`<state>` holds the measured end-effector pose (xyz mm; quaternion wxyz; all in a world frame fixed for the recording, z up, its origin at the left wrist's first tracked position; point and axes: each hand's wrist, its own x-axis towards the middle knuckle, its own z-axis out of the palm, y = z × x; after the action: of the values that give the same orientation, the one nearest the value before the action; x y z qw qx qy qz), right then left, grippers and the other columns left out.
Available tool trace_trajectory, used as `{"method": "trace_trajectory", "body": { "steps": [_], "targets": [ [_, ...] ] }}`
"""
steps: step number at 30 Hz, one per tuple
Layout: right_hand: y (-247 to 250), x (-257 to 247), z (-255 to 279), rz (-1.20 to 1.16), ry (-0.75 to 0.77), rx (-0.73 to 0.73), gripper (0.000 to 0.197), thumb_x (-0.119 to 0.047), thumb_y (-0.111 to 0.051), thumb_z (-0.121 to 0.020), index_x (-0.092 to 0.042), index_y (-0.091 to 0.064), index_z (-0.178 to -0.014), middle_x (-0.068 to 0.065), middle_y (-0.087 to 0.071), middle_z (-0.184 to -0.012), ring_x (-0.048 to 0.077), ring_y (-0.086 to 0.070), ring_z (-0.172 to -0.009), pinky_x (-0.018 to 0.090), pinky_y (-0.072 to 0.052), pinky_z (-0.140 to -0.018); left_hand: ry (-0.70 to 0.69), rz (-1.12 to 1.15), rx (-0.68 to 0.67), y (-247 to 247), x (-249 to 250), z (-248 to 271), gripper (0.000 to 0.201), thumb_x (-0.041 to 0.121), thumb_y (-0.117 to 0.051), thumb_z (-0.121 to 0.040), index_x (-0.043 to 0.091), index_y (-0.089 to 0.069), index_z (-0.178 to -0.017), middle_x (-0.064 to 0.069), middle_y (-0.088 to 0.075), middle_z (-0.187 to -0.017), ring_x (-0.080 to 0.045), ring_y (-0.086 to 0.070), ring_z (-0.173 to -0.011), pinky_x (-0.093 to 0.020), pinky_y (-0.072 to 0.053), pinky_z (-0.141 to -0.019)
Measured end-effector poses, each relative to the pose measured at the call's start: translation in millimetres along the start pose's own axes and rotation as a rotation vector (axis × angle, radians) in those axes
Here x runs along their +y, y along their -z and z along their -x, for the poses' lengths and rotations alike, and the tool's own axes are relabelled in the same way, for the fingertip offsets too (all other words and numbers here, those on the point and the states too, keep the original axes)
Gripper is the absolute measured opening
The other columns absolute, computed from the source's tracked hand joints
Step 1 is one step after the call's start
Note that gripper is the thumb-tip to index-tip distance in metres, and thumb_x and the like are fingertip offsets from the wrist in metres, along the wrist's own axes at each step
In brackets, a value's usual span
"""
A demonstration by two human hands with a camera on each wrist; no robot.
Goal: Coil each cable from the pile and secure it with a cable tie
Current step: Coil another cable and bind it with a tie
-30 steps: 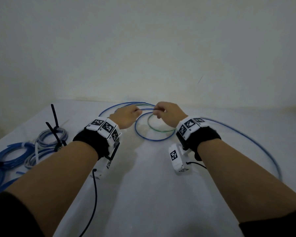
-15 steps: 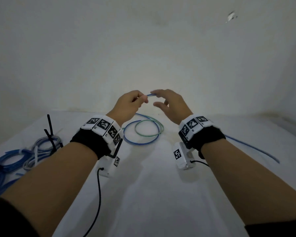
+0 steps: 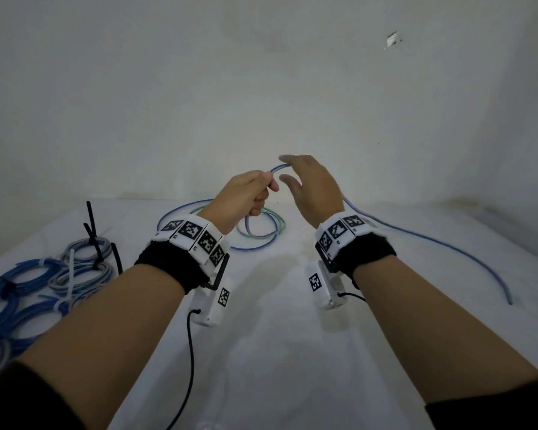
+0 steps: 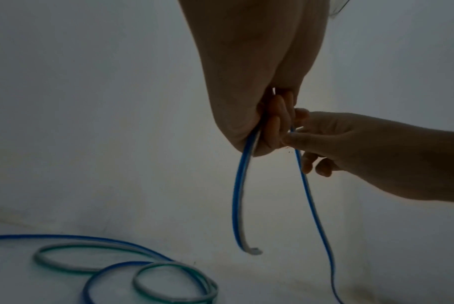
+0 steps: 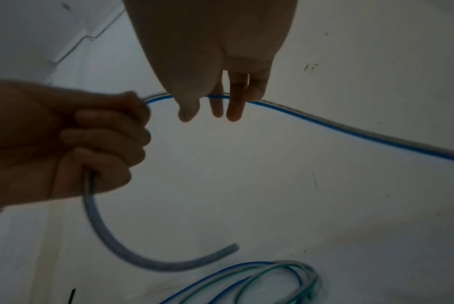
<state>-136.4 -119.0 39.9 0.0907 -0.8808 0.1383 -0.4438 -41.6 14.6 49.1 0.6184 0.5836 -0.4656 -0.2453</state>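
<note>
Nearest to us, our two arms reach out over the white tabletop [image 3: 292, 352]. At the left edge lie coiled cables [image 3: 28, 287], blue and grey, tied with black and white ties [image 3: 95, 243]. Some coils are cut off by the edge of the picture, so we cannot count them.

Farther out, our left hand [image 3: 246, 193] is up in the air. Its fingers are curled tight round a blue cable [image 4: 240, 195]. The short end hangs down under the fist in a curve.

Just beside it, our right hand [image 3: 314, 187] has loose, nearly straight fingers [image 5: 236, 98]. The cable runs across them, and we cannot tell if they pinch it. From there the cable drops to the tabletop and runs away to the right.

Behind our hands, loose blue and green loops [image 3: 261, 228] lie flat on the tabletop. Our left hand hides part of them. The wall [image 3: 261, 88] is behind.
</note>
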Motion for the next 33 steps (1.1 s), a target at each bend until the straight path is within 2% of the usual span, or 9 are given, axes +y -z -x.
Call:
{"method": "trace_trajectory", "body": {
  "steps": [3, 7, 10, 13, 17, 20, 25, 29, 33],
  "targets": [
    [6, 1, -3, -0.039, -0.068, 0.134, 0.024, -0.02, -0.046, -0.096, -0.007, -0.065, -0.103, 0.013, -0.066, -0.091, 0.031, -0.059, -0.085, 0.04, -0.044, -0.074, 0.069, 0.03, -0.066, -6, 4, 6, 0.037, 0.035, -0.036, -0.101, 0.011, -0.062, -0.088, 0.006, -0.043, -0.056, -0.01, -0.04, -0.049, -0.02, -0.038, -0.051],
    [20, 4, -6, -0.115, -0.192, 0.2, 0.026, -0.022, -0.045, -0.096, -0.007, -0.066, -0.099, 0.01, -0.069, -0.081, 0.027, -0.06, -0.076, 0.036, -0.046, -0.069, 0.177, 0.096, -0.216, -2, -4, 20, 0.04, 0.03, -0.028, -0.102, 0.008, -0.058, -0.087, 0.003, -0.052, -0.06, -0.014, -0.054, -0.06, -0.026, -0.047, -0.069],
    [22, 1, -7, -0.248, -0.329, 0.213, 0.024, -0.02, -0.045, -0.098, -0.007, -0.065, -0.098, 0.008, -0.069, -0.08, 0.017, -0.057, -0.072, 0.012, -0.039, -0.06, 0.155, 0.074, -0.305, 7, -10, 28, 0.028, 0.016, -0.031, -0.101, 0.009, -0.057, -0.096, 0.001, -0.064, -0.079, -0.02, -0.059, -0.089, -0.042, -0.042, -0.098],
    [18, -5, -10, -0.37, -0.43, 0.221, 0.024, -0.02, -0.045, -0.097, -0.005, -0.064, -0.094, 0.006, -0.07, -0.079, 0.009, -0.053, -0.071, 0.004, -0.036, -0.058, 0.132, -0.051, -0.327, 10, -9, 30, 0.017, 0.013, -0.041, -0.099, 0.013, -0.058, -0.101, -0.004, -0.066, -0.1, -0.021, -0.057, -0.107, -0.043, -0.035, -0.108],
    [6, -16, -10, -0.531, -0.528, 0.13, 0.005, -0.011, -0.048, -0.094, -0.01, -0.052, -0.093, 0.0, -0.068, -0.077, 0.003, -0.051, -0.063, 0.01, -0.04, -0.065, -0.023, -0.004, -0.185, 12, 5, 29, 0.023, 0.017, -0.036, -0.102, 0.014, -0.057, -0.094, 0.002, -0.066, -0.079, -0.023, -0.059, -0.092, -0.046, -0.04, -0.103],
    [-4, -25, -6, -0.592, -0.518, 0.001, 0.014, 0.0, -0.046, -0.089, -0.012, -0.05, -0.094, 0.003, -0.069, -0.083, 0.009, -0.05, -0.055, 0.011, -0.042, -0.052, -0.154, 0.068, -0.052, 16, 16, 26, 0.027, 0.023, -0.032, -0.102, 0.017, -0.057, -0.095, 0.005, -0.057, -0.066, -0.018, -0.055, -0.074, -0.04, -0.048, -0.087],
    [-22, -42, -1, -0.525, -0.408, -0.119, 0.02, -0.004, -0.049, -0.089, -0.019, -0.057, -0.099, 0.002, -0.064, -0.076, 0.011, -0.05, -0.061, 0.008, -0.037, -0.048, -0.227, 0.162, 0.124, 22, 22, 17, 0.035, 0.027, -0.029, -0.104, 0.015, -0.057, -0.086, 0.008, -0.037, -0.057, -0.011, -0.038, -0.056, -0.024, -0.035, -0.064],
    [-33, -55, 5, -0.498, -0.334, -0.339, 0.042, -0.006, -0.059, -0.086, -0.021, -0.053, -0.125, 0.001, -0.06, -0.08, 0.012, -0.052, -0.072, 0.018, -0.04, -0.065, -0.2, 0.252, 0.121, 27, 25, 12, 0.031, 0.002, -0.029, -0.097, 0.014, -0.054, -0.113, 0.001, -0.037, -0.068, -0.012, -0.037, -0.064, -0.028, -0.035, -0.07],
    [-36, -67, 7, -0.541, -0.369, -0.438, 0.047, -0.006, -0.048, -0.093, -0.02, -0.043, -0.138, 0.001, -0.057, -0.076, 0.009, -0.052, -0.062, 0.016, -0.045, -0.06, -0.275, 0.078, 0.195, 31, 21, 11, 0.032, 0.013, -0.028, -0.103, 0.028, -0.043, -0.126, -0.001, -0.046, -0.072, -0.01, -0.045, -0.064, -0.021, -0.042, -0.066]
  ]
}}
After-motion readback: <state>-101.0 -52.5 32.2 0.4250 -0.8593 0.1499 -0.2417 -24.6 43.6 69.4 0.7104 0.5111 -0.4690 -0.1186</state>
